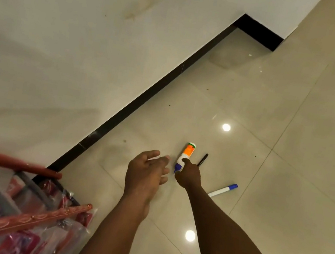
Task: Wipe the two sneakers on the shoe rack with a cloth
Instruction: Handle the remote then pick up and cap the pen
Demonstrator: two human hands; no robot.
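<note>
The shoe rack (17, 221) fills the lower-left corner, its red rails crossing grey bars. Under the rails lie packs (18, 241) wrapped in clear plastic with red showing through; whether they are sneakers cannot be told. Behind the rack a pale wall (65, 41) meets the glossy tiled floor (259, 210) along a black skirting (144, 98).

Right of the rack, the left hand (146, 170) reaches forward above the floor, its fingers (153, 154) released and loosely spread, holding nothing. Just beside it, the right hand (189, 174) grasps the lower end of a small white bottle (189, 151) with an orange label and a blue tip, fingers curled onto it. A black pen (203, 159) lies on the floor just beside the bottle. Farther right, near the right forearm, a white marker (221, 190) with a blue cap lies on the tiles.
</note>
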